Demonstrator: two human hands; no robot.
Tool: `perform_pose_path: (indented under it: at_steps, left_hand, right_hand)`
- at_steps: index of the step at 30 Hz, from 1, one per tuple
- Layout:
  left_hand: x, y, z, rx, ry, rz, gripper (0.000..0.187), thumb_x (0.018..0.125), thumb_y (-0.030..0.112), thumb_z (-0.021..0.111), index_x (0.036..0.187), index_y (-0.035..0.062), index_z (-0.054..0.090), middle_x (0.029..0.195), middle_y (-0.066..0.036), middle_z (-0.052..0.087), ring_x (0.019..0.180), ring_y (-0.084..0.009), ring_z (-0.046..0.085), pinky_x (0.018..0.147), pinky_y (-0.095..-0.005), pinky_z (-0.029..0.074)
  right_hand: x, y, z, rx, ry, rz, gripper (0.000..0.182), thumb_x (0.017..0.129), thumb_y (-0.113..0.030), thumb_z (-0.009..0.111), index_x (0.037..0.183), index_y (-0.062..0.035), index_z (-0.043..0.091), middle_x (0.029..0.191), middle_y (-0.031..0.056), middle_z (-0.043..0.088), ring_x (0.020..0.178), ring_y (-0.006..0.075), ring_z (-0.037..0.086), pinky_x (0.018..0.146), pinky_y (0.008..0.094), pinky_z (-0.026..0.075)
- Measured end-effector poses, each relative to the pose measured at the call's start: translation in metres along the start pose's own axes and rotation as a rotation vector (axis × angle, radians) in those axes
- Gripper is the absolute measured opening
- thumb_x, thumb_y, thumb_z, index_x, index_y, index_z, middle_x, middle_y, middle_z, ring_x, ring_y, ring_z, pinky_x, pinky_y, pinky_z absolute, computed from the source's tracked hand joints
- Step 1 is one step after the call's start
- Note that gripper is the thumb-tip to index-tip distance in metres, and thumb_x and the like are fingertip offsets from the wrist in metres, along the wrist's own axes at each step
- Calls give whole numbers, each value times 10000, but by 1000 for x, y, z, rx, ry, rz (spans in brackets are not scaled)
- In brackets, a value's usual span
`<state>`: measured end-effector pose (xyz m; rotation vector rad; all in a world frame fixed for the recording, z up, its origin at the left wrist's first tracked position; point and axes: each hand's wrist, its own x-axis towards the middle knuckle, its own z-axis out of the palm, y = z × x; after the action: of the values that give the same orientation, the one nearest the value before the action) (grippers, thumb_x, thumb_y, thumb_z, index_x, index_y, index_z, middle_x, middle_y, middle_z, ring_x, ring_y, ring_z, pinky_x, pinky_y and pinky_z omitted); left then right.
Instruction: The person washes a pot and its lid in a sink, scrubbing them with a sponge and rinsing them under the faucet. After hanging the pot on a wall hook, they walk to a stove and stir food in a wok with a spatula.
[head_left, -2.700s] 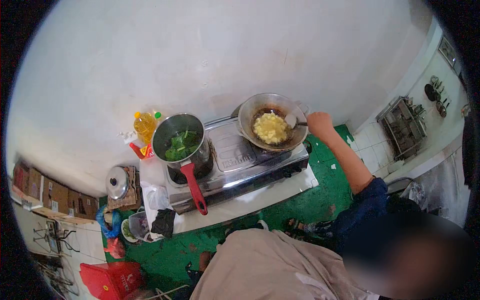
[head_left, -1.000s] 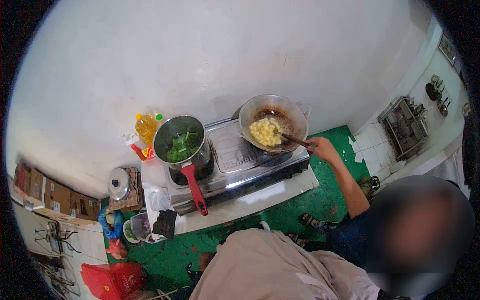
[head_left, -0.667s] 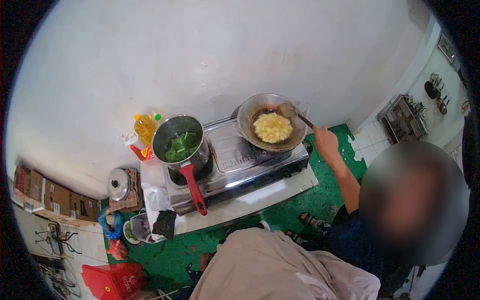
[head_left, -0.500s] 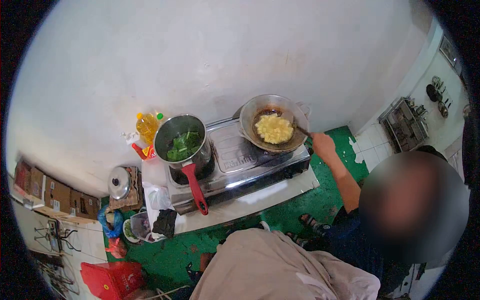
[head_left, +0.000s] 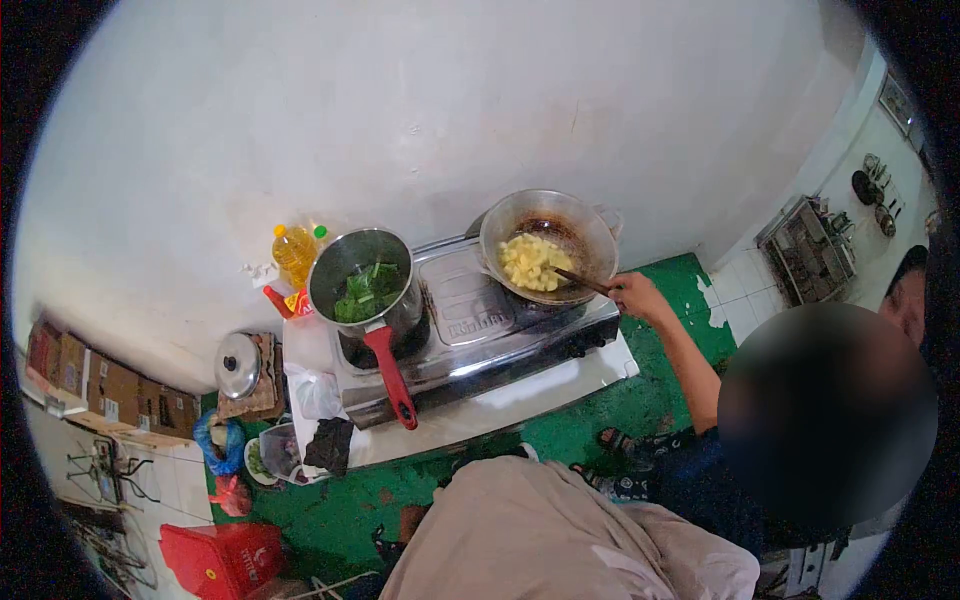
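Note:
Neither of my hands is in view; my beige clothing [head_left: 500, 530] fills the bottom middle. At the right, a co-worker in a dark top stands beside the stove [head_left: 470, 300]. The co-worker's hand [head_left: 637, 297] grips the dark handle of a spatula [head_left: 585, 282], its end among pale yellow cubed pieces [head_left: 530, 262]. They lie in a wok [head_left: 550, 203] with a browned inside, on the right burner. On the left burner stands a saucepan [head_left: 407, 312] with cut green leaves [head_left: 368, 292] in it. Its red handle [head_left: 388, 375] points toward me.
A bottle of yellow oil [head_left: 294, 255] stands behind the saucepan. A lid [head_left: 238, 366], a blue bag [head_left: 220, 445] and a red container [head_left: 225, 560] are at the left. A white plastic bag [head_left: 315, 392] and a black cloth [head_left: 328, 446] lie at the table's left end.
The co-worker's spatula has moved down and left within the wok. The yellow pieces have shifted left, baring more of the wok's right side. The co-worker's head has turned.

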<state>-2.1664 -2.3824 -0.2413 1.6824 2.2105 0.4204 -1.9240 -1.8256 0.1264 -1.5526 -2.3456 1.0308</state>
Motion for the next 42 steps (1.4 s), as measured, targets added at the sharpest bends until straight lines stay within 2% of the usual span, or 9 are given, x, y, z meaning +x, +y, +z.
perform_pose_path:
  at_steps: [4,7,10,16,19,27,34,40,42]
  left_hand:
    - [-4,-5,6,5,-4,-1,141,734,186,547,738,48,517,686,-181,500,622,-348,514,518,-451,399]
    - [-5,-7,8,8,-6,-1,141,733,186,548,735,48,517,684,-181,499,620,-347,514,516,-451,398]
    - [-2,-3,4,11,1,-9,141,733,185,548,732,48,516,681,-181,498,617,-346,514,514,-451,398]
    - [-7,-6,7,19,-2,-20,141,732,184,550,725,48,515,676,-182,496,612,-345,513,511,-450,397]
    - [-7,-6,8,24,-4,-15,141,731,184,550,722,48,515,673,-182,495,610,-344,513,510,-450,397]
    - [-8,0,1,36,-1,-14,141,730,183,552,713,48,514,667,-182,492,603,-343,512,505,-449,395]
    - [-11,-4,4,52,15,-29,142,729,182,553,706,48,513,661,-182,490,598,-341,511,501,-448,394]
    - [-11,1,3,58,5,-16,143,727,182,555,699,48,512,656,-183,488,593,-340,510,498,-447,394]
    - [-8,0,3,63,13,-17,143,727,181,555,697,48,512,654,-183,487,591,-339,510,497,-447,393]
  right_hand:
    - [-20,-7,-1,-441,271,-274,281,750,-114,595,1031,-120,611,715,119,597,650,270,595,543,368,464]
    - [-39,-24,2,-652,360,-210,305,740,-106,588,1040,-163,580,839,140,555,730,324,583,576,421,472]
    - [-56,-33,2,-763,429,-219,324,724,-66,568,1031,-170,553,868,120,497,724,300,583,570,414,482]
    - [-102,-62,-9,-972,411,-186,256,751,-97,524,993,-172,564,883,107,501,811,253,579,560,336,512]
    - [-104,-58,2,-1018,336,-175,242,748,-121,533,981,-173,575,892,97,501,845,248,567,557,315,516]
    - [-54,-29,50,-943,469,-241,238,760,-115,509,986,-164,567,945,104,504,853,252,553,563,321,515]
    - [-32,-38,34,-859,462,-222,333,756,-100,511,1080,-176,512,959,117,498,863,276,541,618,357,513]
    - [-11,-31,41,-967,619,-273,328,755,-115,515,1083,-117,504,946,113,509,867,258,532,610,344,501]
    - [-8,-21,54,-969,587,-261,320,751,-121,519,1071,-103,514,934,106,512,870,250,528,601,335,496]
